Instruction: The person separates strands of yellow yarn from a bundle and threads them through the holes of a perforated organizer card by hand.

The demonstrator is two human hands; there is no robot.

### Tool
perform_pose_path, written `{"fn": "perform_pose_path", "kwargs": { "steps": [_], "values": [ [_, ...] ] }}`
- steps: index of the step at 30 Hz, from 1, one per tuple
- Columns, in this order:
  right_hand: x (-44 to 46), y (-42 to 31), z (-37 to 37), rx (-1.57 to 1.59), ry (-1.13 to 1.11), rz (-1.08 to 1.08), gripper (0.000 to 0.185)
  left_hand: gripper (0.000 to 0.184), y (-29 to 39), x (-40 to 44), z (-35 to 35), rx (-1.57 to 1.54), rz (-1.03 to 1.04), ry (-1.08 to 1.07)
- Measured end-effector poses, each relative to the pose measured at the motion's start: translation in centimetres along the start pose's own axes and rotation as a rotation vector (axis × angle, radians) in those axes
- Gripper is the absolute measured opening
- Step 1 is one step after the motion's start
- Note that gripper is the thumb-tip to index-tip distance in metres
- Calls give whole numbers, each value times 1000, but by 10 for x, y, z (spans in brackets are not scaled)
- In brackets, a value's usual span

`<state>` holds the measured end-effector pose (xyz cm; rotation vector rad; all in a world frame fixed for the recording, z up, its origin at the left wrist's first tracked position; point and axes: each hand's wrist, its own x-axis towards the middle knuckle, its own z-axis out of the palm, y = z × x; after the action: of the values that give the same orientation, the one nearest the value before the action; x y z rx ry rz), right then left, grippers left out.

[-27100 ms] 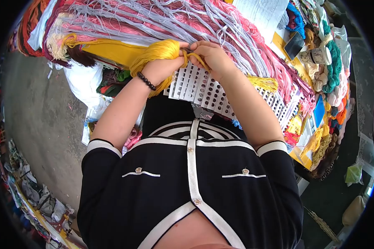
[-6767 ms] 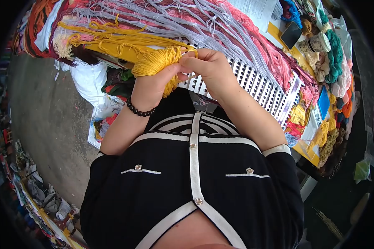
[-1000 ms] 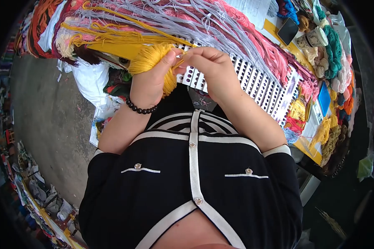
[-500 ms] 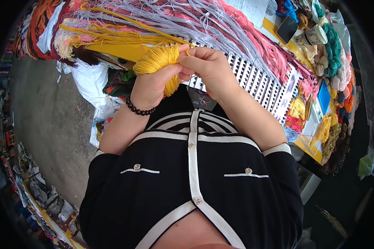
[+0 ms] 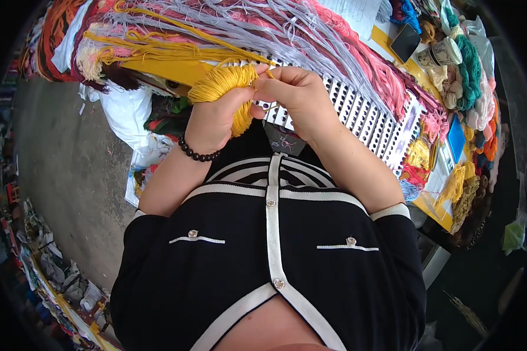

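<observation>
A looped skein of yellow thread sits in my left hand, whose fingers are wrapped round its middle. The skein fans out to the left and hangs below the thumb. Against its right side, my right hand is closed in a pinch on a yellow strand. A short bit of strand shows between the two hands. The right fingertips are partly hidden behind the thumb. Long yellow strands lie on the bench just beyond the skein.
A white perforated rack spans the bench, with lilac threads and pink threads draped over it. To the right are a dark phone, a patterned cup, a blue flat object and coloured skeins. A white bag hangs at the left.
My right hand has shifted slightly right, opening a small gap from the left fingers, where a bit of yellow strand now shows. The left hand keeps its hold on the skein.
</observation>
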<state>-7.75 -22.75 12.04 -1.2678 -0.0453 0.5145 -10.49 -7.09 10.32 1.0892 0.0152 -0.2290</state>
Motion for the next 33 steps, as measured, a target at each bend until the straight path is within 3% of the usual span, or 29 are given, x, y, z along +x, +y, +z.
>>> {"fn": "perform_pose_path", "kwargs": {
  "steps": [7, 9, 10, 11, 14, 15, 16, 17, 18, 21, 22, 24, 26, 27, 28, 30, 31, 32, 33],
  "values": [
    [3, 10, -5, 14, 2, -139, 11, 30, -2, 1, -3, -68, 20, 20],
    [9, 13, -18, -672, 168, -485, 14, 30, -5, 2, -11, -91, 41, -12],
    [9, 7, -23, -673, 171, -487, 14, 30, -4, 1, -17, -115, 58, -40],
    [7, -4, -28, -337, 141, -441, 14, 30, 1, 2, -23, -116, 57, -44],
    [-28, -74, -53, 547, -138, -223, 15, 42, 27, 1, -72, -784, 13, -80],
    [-44, -89, -70, 655, -183, -302, 13, 46, 35, 0, -103, -928, 43, -144],
    [-59, -100, -89, 762, -230, -382, 11, 49, 43, -3, -130, -834, 126, -48],
    [-71, -109, -112, 668, -201, -378, 8, 50, 50, -7, -154, -772, 169, 61],
    [-83, -118, -138, 574, -170, -373, 8, 50, 53, -10, -194, -904, 136, 54],
    [-120, -135, -249, 245, 186, -319, 8, 46, 60, -28, -255, -544, 295, 628],
    [-137, -145, -300, 118, 282, -306, 12, 46, 63, -34, -272, -546, 293, 630],
    [-170, -160, -347, -712, 1184, -515, 23, 45, 64, -44, -296, -469, 299, 922],
    [-168, -163, -337, -893, 1232, -580, 23, 41, 63, -41, -279, -453, 297, 879],
    [-164, -162, -323, -1074, 1269, -640, 25, 39, 63, -34, -239, -442, 188, 636],
    [-135, -153, -255, -1070, 1240, -447, 22, 37, 57, -28, -205, -426, 76, 393],
    [-88, -109, -209, -1329, 802, -396, 24, 34, 36, 1, -170, -562, -125, 170],
    [-60, -83, -182, -1048, 464, -382, 27, 34, 26, 16, -148, -542, -201, 118],
    [-35, -58, -147, -892, 467, -187, 28, 34, 16, 29, -124, -521, -276, 69],
    [-19, -46, -116, -969, 390, -26, 28, 33, 13, 42, -95, -385, -317, -3]
  ]
}}
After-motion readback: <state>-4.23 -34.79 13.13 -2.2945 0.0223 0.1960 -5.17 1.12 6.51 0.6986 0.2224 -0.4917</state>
